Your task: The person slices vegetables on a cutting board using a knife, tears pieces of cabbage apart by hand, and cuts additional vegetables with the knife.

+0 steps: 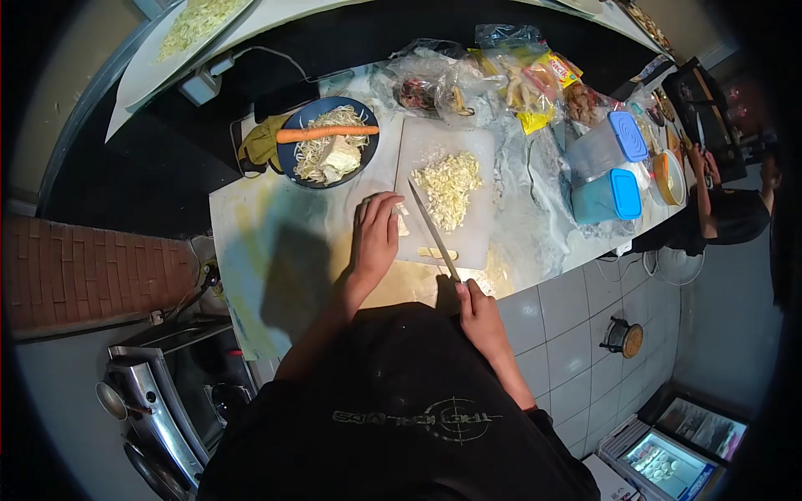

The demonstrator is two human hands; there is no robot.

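Observation:
A white cutting board (476, 242) lies on the marble-patterned table, with a heap of chopped pale vegetable (449, 188) on it. My right hand (480, 313) is closed round the handle of a knife (435, 232), whose blade points away from me across the board, left of the heap. At the board's left edge, my left hand (377, 234) rests with bent fingers against a small pale piece (402, 221), partly hidden by the fingers. Beyond it, a dark blue plate (291, 171) holds bean sprouts, a pale chunk and a carrot (327, 133) laid across the top.
Plastic bags of food (522, 79) lie at the back. Two blue-lidded containers (607, 197) stand on the right, near a co-worker's arms (706, 200). A green cloth-like item (261, 144) lies beside the plate. A stool (622, 337) stands on the tiled floor.

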